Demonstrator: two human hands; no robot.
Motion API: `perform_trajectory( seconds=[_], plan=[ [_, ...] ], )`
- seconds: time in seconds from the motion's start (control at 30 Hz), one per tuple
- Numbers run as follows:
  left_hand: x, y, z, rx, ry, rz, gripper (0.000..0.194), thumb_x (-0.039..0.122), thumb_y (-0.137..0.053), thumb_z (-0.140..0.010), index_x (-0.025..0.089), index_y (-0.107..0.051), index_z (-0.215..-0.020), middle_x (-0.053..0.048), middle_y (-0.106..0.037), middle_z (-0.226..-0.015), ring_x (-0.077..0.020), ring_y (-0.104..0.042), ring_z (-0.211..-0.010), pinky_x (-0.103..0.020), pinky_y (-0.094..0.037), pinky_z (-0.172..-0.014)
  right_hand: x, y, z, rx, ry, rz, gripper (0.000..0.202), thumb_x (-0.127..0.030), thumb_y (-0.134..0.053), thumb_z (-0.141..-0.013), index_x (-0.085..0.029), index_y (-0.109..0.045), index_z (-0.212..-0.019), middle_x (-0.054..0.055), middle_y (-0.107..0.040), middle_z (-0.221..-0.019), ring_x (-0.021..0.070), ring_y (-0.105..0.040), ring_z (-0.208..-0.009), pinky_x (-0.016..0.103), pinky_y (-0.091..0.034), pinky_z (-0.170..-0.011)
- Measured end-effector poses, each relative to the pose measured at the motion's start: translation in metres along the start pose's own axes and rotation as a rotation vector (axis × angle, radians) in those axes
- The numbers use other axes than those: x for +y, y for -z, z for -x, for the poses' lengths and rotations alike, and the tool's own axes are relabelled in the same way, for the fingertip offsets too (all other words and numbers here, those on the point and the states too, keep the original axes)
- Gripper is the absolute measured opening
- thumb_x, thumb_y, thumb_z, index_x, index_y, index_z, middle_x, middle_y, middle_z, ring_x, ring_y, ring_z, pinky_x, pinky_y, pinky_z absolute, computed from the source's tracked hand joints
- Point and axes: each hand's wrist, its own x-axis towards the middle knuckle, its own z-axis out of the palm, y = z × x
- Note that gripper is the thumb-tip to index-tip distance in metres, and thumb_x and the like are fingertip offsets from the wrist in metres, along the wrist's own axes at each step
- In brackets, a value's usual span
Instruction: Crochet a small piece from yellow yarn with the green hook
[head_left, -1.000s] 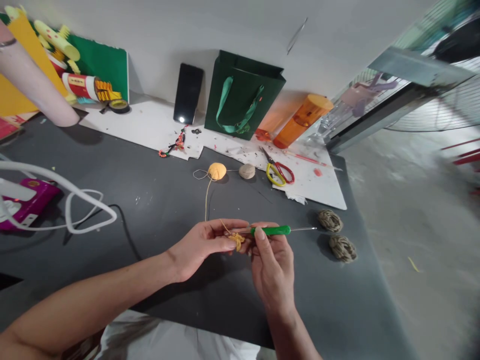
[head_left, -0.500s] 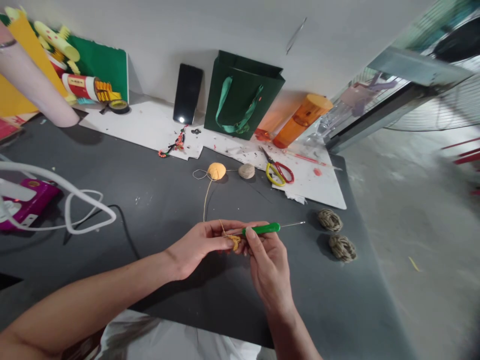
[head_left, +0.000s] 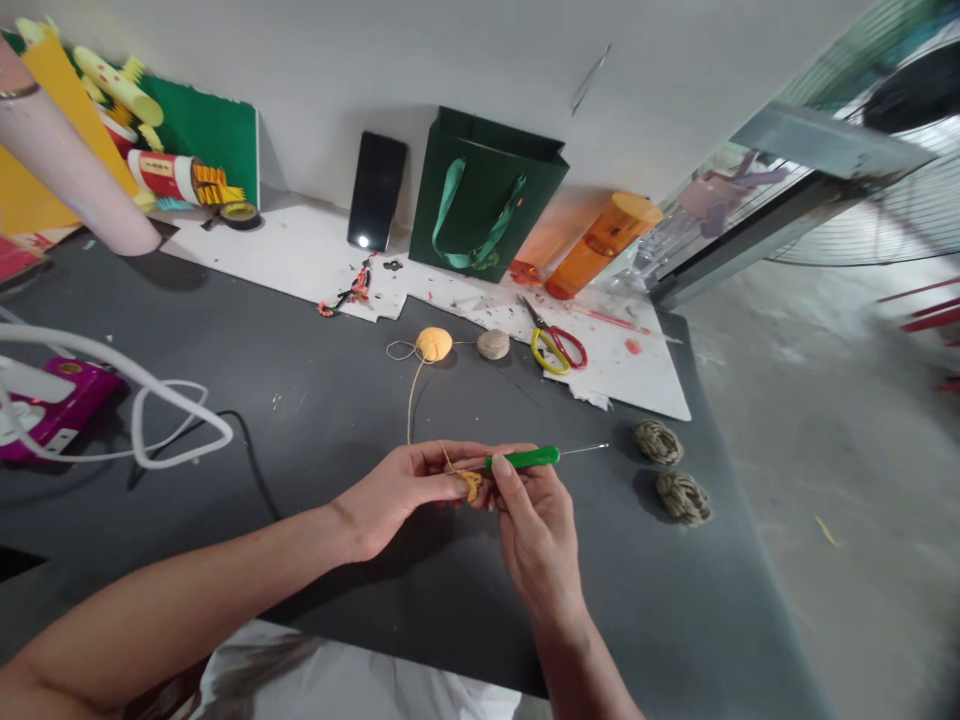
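Between the fingertips of my left hand [head_left: 401,497] is a small piece of yellow crochet work [head_left: 472,486], pinched under the thumb. A yellow strand runs over its fingers and back to the yellow yarn ball [head_left: 434,345] on the dark table. My right hand [head_left: 541,525] is closed round the green handle of a crochet hook [head_left: 529,459]. The handle has metal at both ends: one end points right past my fingers, the other reaches left to the yellow work. My hands are close together, and the fingers beneath the work are partly hidden.
Behind lie a beige yarn ball [head_left: 493,344] and scissors [head_left: 556,345]. Two grey-green yarn bundles [head_left: 682,497] sit at right. A phone [head_left: 376,190], a green paper bag [head_left: 487,195] and an orange bottle [head_left: 602,246] stand by the wall. White cable [head_left: 172,390] loops at left.
Almost nothing differs. The view has shifted very slightly, while both hands, the hook and the yellow crochet work keep the same positions.
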Motion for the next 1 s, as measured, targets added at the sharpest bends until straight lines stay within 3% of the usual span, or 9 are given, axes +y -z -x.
perform_trajectory(
  seconds=[1.0],
  plan=[
    [0.0000, 0.0013, -0.0010, 0.006, 0.010, 0.004, 0.035, 0.021, -0.079, -0.075, 0.024, -0.083, -0.110, -0.003, -0.071, -0.090, -0.0164, -0.052, -0.084, -0.033, -0.034, -0.080, 0.0021, -0.0001, 0.0013, 0.002, -0.008, -0.025, 0.028, -0.047, -0.077, -0.088, -0.020, -0.069, -0.087, -0.003, -0.070, -0.060, 0.0111, -0.060, -0.050, 0.023, -0.046, -0.048]
  ],
)
